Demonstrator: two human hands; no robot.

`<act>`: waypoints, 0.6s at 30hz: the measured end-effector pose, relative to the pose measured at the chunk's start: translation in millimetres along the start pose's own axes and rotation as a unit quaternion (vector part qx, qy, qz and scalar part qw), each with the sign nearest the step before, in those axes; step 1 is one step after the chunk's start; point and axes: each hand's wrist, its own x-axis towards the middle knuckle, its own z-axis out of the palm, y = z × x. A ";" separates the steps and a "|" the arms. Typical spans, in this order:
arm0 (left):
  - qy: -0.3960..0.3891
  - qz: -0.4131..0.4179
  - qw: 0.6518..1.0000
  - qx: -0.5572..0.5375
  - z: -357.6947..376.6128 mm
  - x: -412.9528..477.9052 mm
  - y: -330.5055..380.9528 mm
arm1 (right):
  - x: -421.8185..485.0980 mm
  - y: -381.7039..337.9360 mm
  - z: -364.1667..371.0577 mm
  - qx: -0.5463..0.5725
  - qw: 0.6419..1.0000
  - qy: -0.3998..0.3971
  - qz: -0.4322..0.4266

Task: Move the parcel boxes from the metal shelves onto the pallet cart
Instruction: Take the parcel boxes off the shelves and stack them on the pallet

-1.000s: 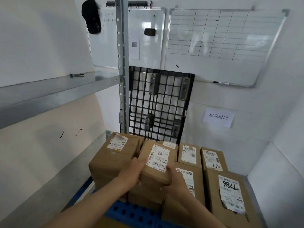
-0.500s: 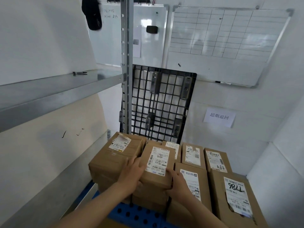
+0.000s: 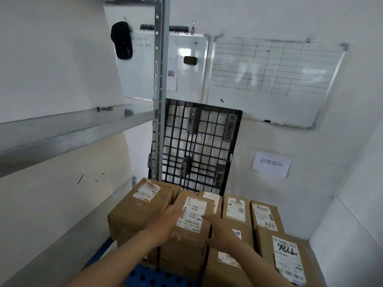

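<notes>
Several brown parcel boxes with white labels stand stacked on the blue perforated pallet cart [image 3: 145, 276]. My hands hold the middle parcel box [image 3: 191, 232], which sits on top of a lower box. My left hand [image 3: 163, 223] lies against its left side with the thumb round the front edge. My right hand [image 3: 220, 227] is on its right side, thumb over the top by the label, fingers hidden between boxes. A bigger box [image 3: 137, 209] stands directly to the left. The metal shelf [image 3: 62, 132] at upper left carries no boxes.
A black plastic pallet [image 3: 196, 146] leans on the back wall behind the shelf upright [image 3: 159, 90]. Two whiteboards [image 3: 269, 75] hang above it. More boxes [image 3: 267, 216] fill the cart's right side, close to a white wall [image 3: 356, 235].
The box went slightly forward and down onto the stack between the neighbouring boxes. My hands slid from under it to its sides, and the camera tilted up.
</notes>
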 end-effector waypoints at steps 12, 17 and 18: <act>0.118 -0.119 0.986 0.016 -11.0 -75.6 -38.1 | 17.6 -59.3 6.8 -0.031 0.988 0.016 -0.151; 0.192 -0.208 0.959 -0.030 -5.3 -142.1 -61.4 | 12.3 -121.2 35.4 -0.017 0.971 -0.045 -0.236; 0.196 -0.233 0.952 -0.026 -4.9 -156.8 -66.4 | 9.8 -134.1 42.9 -0.016 0.966 -0.048 -0.253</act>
